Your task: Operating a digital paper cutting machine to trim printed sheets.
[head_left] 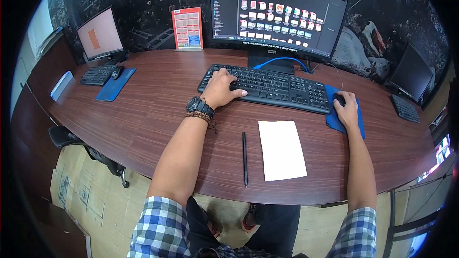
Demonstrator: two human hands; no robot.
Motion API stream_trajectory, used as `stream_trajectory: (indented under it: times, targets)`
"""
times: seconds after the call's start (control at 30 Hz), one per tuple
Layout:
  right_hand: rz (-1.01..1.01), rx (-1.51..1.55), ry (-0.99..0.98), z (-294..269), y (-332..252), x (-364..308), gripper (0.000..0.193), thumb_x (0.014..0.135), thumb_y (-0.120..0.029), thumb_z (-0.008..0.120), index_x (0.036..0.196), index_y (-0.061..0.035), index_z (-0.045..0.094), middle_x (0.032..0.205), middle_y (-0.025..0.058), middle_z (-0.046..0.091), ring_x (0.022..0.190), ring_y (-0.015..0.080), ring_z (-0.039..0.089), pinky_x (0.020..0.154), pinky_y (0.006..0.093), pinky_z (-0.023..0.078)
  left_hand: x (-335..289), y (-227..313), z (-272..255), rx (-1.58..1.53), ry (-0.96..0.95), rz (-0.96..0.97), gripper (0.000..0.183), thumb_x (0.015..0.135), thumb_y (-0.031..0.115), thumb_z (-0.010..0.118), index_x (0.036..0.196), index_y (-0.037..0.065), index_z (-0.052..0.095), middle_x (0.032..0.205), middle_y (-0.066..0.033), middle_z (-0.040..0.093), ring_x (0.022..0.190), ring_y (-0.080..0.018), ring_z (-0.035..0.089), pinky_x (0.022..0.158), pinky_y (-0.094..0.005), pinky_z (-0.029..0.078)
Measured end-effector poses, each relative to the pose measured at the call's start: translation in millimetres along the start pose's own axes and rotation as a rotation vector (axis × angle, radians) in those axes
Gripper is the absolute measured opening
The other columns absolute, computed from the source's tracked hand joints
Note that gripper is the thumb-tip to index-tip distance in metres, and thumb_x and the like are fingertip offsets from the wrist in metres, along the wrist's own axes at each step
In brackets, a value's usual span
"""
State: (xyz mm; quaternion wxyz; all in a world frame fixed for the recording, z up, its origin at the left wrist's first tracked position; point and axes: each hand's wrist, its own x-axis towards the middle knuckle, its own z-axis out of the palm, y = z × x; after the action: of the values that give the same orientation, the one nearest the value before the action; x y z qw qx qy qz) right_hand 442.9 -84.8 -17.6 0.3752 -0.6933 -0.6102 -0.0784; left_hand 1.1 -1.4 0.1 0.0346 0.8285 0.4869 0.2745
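The mouse (340, 99) is mostly hidden under the right hand (346, 110) — screen icons too small to read.

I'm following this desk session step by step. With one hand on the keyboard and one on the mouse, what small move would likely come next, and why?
Probably a small slide or click of the mouse under the right hand: the monitor shows a file window full of icons, nothing visibly opened. The left hand rests on the black keyboard, ready for a key. The pen and white paper lie untouched.
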Motion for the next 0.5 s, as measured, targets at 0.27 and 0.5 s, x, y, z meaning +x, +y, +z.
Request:
stream_trajectory:
  times: [0.27, 0.5]
  targets:
    - [0.002, 0.012, -0.004, -1.5, -2.0, 0.3, 0.036, 0.081, -0.020, 0.067, 0.113, -0.0052, 0.068, 0.120, 0.0167, 0.058, 0.114, 0.0362, 0.058, 0.099, 0.0420, 0.046, -0.3, 0.5, -0.3, -0.003, 0.008, 0.011, 0.064, 0.077, 0.045, 0.083, 0.117, -0.004, 0.070, 0.115, -0.0192, 0.060, 0.113, -0.0335, 0.055, 0.097, -0.0402, 0.048]
    - [0.012, 0.010, -0.001, -1.6, -4.3, -0.3, 0.036, 0.081, -0.021, 0.067, 0.114, -0.0067, 0.067, 0.120, 0.0162, 0.058, 0.113, 0.0364, 0.058, 0.099, 0.0422, 0.046, 0.2, -0.9, 0.4, -0.009, 0.012, 0.015, 0.065, 0.076, 0.044, 0.084, 0.117, -0.004, 0.069, 0.115, -0.0195, 0.060, 0.113, -0.0338, 0.055, 0.098, -0.0403, 0.048]
